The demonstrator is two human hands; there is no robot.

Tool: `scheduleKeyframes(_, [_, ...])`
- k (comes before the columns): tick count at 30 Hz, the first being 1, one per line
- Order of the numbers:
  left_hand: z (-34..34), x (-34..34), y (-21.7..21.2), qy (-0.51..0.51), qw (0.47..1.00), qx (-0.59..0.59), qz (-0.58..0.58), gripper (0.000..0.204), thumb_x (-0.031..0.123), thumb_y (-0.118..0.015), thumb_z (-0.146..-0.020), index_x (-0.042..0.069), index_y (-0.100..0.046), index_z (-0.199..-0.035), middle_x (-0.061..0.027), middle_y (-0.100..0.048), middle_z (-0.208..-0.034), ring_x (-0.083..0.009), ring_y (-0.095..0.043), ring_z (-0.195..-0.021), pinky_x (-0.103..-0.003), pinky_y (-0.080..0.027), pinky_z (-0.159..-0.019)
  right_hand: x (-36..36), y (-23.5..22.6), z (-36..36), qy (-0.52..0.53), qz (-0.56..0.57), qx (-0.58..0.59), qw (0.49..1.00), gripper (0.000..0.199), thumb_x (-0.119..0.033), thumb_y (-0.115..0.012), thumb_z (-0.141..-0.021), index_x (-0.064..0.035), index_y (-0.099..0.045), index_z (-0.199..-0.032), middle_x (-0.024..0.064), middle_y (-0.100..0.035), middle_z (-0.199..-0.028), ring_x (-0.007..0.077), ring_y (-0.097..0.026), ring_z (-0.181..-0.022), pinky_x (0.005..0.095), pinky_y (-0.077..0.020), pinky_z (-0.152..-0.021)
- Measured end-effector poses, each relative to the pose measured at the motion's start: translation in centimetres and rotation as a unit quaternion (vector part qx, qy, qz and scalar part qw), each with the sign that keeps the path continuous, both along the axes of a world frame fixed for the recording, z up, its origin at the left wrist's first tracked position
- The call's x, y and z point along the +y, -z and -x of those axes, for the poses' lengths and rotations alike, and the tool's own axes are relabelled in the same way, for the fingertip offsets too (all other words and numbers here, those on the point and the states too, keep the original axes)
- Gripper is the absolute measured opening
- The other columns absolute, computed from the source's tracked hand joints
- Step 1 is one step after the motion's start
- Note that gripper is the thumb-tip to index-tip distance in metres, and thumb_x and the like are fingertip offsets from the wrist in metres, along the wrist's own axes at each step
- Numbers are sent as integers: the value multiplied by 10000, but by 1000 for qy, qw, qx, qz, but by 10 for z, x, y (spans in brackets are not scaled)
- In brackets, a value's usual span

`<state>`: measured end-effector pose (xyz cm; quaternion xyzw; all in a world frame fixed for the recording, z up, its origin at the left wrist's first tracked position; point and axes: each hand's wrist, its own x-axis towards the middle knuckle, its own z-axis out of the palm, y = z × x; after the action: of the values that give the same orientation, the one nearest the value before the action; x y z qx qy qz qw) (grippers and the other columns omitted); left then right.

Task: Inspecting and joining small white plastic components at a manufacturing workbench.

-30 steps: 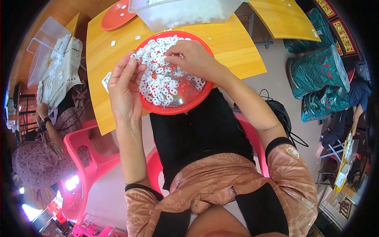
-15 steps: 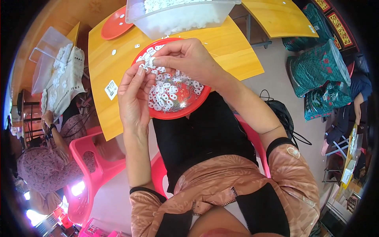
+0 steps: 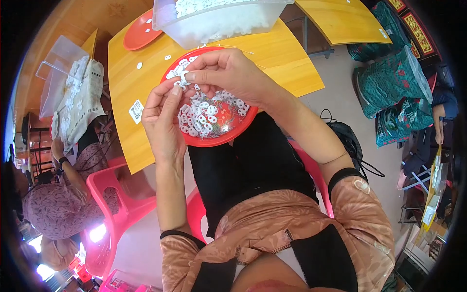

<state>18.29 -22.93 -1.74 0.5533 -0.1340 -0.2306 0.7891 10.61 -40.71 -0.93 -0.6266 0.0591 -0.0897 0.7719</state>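
Note:
Over a round red tray, my left hand and my right hand meet, both closed in a pinch. Between their fingertips is a small white plastic piece, gripped from both sides; its exact shape is partly covered by the fingers. Many small white oval plastic pieces with two dark holes lie heaped in the tray below. Mixed among them are thin grey metal bits, too small to name for sure.
A clear plastic bin of white pieces stands on the yellow table, beside a red plate. A pink chair and a person are at left. Green bags and a black bag rest at right.
The fingertips have shifted slightly around the white piece, with the left thumb a little lower on it. The view has moved very slightly; both hands stay over the tray.

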Motion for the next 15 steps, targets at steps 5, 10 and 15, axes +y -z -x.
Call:
scheduleKeyframes(5, [1,-1,-3,4,1000,0,24,201,19,-664,-982,-33,-690,-1175,-111,-745,-1015,-169,-736,-898,-270,-581,-833,-4,7,-2,-29,-92,-11,995,213,-215,-731,-975,-8,-745,-1026,3,-648,-750,72,-604,-672,205,-473,-635])
scheduleKeyframes(10, [-1,4,-2,-4,1000,-26,0,222,65,-666,-992,-24,-686,-1195,-107,-741,-1033,-162,-721,-918,-297,-569,-883,-1,7,-2,-30,-87,-8,996,209,-205,-728,-974,-5,-750,-1031,3,-655,-757,73,-609,-683,202,-474,-647])
scheduleKeyframes(15, [-2,6,-1,-12,996,-77,-41,218,54,-673,-988,-32,-688,-1187,-101,-736,-1006,-153,-720,-894,-282,-569,-856,1,5,-2,-19,-50,-2,999,205,-183,-729,-971,5,-750,-1050,5,-668,-774,70,-615,-695,198,-479,-656])
